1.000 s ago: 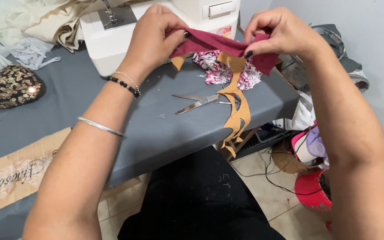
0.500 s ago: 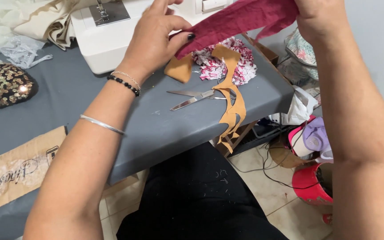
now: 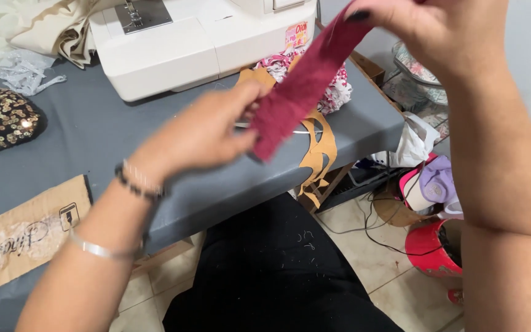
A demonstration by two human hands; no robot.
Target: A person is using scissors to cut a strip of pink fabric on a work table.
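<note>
A dark red fabric strip hangs at a slant between my hands, above the grey table. My right hand pinches its upper end near the top of the view. My left hand, blurred with motion, has its fingertips on the strip's lower end. Behind the strip lie tan paper cut-outs that droop over the table's edge, and a pink-and-white patterned cloth. A pair of scissors lies mostly hidden behind the strip and my left hand.
A white sewing machine stands at the back of the table. A dark sequined piece and cream fabrics lie at the left. A brown cardboard strip covers the near-left edge. Bags, cables and a red container crowd the floor at right.
My right hand has lifted the red strip up and right, off the table. My left hand has slid down along it to the lower end, toward me.
</note>
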